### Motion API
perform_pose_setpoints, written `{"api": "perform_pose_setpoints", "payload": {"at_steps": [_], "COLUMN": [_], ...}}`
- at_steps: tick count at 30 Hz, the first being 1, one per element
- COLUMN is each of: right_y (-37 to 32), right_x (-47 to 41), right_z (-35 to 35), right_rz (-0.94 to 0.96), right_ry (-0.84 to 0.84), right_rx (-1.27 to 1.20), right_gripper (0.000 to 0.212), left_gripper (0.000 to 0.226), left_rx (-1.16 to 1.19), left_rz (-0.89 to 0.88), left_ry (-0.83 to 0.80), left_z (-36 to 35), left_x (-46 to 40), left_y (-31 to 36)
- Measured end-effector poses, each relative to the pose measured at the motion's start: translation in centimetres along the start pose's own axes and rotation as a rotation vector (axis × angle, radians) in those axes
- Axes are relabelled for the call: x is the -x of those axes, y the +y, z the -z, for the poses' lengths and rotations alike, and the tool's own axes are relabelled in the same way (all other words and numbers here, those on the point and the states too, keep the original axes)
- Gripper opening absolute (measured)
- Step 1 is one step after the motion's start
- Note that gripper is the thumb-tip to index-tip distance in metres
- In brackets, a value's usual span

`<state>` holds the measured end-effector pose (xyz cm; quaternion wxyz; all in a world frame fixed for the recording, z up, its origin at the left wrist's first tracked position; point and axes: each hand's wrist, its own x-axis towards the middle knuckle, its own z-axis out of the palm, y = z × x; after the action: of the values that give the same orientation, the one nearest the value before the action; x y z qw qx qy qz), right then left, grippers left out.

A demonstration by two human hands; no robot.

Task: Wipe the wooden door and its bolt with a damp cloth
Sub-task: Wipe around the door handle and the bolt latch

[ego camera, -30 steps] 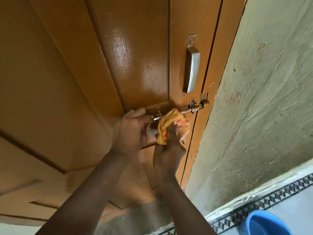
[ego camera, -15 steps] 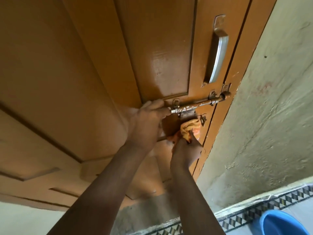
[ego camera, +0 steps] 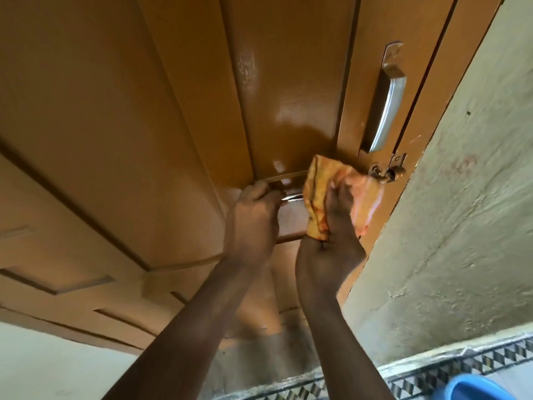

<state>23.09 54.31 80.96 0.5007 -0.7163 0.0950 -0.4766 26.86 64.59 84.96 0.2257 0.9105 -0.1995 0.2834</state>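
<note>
The brown wooden door [ego camera: 161, 116] fills the upper left of the view. Its metal bolt [ego camera: 385, 172] runs across near the right edge, and most of its bar is hidden. My right hand [ego camera: 331, 243] presses a crumpled orange cloth [ego camera: 326, 192] over the middle of the bolt. My left hand [ego camera: 253, 223] is closed around the bolt's left end, where a short shiny piece of the bar shows between hand and cloth.
A silver pull handle [ego camera: 388, 102] is fixed above the bolt. A rough pale wall [ego camera: 461, 212] stands to the right of the door frame. A patterned tile border [ego camera: 432, 370] and the rim of a blue basin [ego camera: 484, 388] show at the bottom right.
The cloth has moved up from below the bolt and now covers the bolt's bar. My left hand has kept its grip on the bolt's left end. The view has shifted.
</note>
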Motion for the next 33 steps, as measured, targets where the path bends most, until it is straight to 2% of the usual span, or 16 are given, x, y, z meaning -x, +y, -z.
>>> {"api": "perform_pose_setpoints", "payload": {"at_steps": [3,6,7,10,11,13,15,16,19,21,23,26,28,30,33], "right_y": [1.0,4.2,5.2,5.3,4.5,3.6,4.5,5.3,6.9,6.1,4.5,4.0,4.4,4.2,2.9], "right_x": [-0.1,-1.4,-2.2,-2.8,-2.4,-1.3,-1.7,-2.4,-4.2,-3.7,-2.1,-1.2,-2.2,-2.9,-2.5], "right_z": [-0.6,1.1,1.8,2.2,1.9,1.6,2.3,2.8,3.3,2.4,1.3,1.3,1.8,2.1,2.0], "right_rz": [0.250,0.524,0.540,0.324,0.314,0.470,0.578,0.540,0.214,0.142,0.220,0.353,0.387,0.330,0.366], "right_ry": [-0.332,-0.507,-0.505,-0.387,-0.390,-0.496,-0.530,-0.482,-0.224,-0.176,-0.281,-0.413,-0.406,-0.337,-0.318], "right_rx": [0.201,0.330,0.356,0.389,0.393,0.425,0.431,0.428,0.408,0.400,0.349,0.362,0.360,0.307,0.250], "right_gripper": [0.048,0.048,0.054,0.059,0.062,0.064,0.058,0.056,0.054,0.059,0.069,0.061,0.056,0.054,0.050], "left_gripper": [0.016,0.022,0.016,0.020,0.020,0.018,0.019,0.021,0.035,0.035,0.032,0.030,0.033,0.036,0.029], "left_rx": [0.100,0.117,0.103,0.081,0.075,0.054,0.021,-0.008,-0.055,-0.024,0.021,0.040,0.013,-0.045,-0.195], "left_rz": [-0.009,-0.023,-0.015,0.021,0.011,-0.013,-0.027,-0.022,-0.010,-0.020,-0.020,-0.030,-0.031,-0.036,-0.068], "left_ry": [0.002,0.004,0.008,-0.006,0.003,0.030,0.050,0.043,0.025,0.025,0.040,0.055,0.042,0.047,0.158], "left_z": [0.5,0.8,0.6,0.3,0.3,0.4,0.3,0.2,-0.2,-0.3,-0.2,-0.1,-0.4,-0.5,0.2], "left_x": [0.2,0.4,0.4,0.4,0.4,0.4,0.4,0.6,0.7,0.5,0.3,0.4,0.5,0.6,0.9], "left_y": [-0.1,-0.1,-0.3,-0.3,-0.2,0.1,0.2,0.2,-0.3,-0.7,-1.0,-1.1,-1.2,-1.3,-1.5]}}
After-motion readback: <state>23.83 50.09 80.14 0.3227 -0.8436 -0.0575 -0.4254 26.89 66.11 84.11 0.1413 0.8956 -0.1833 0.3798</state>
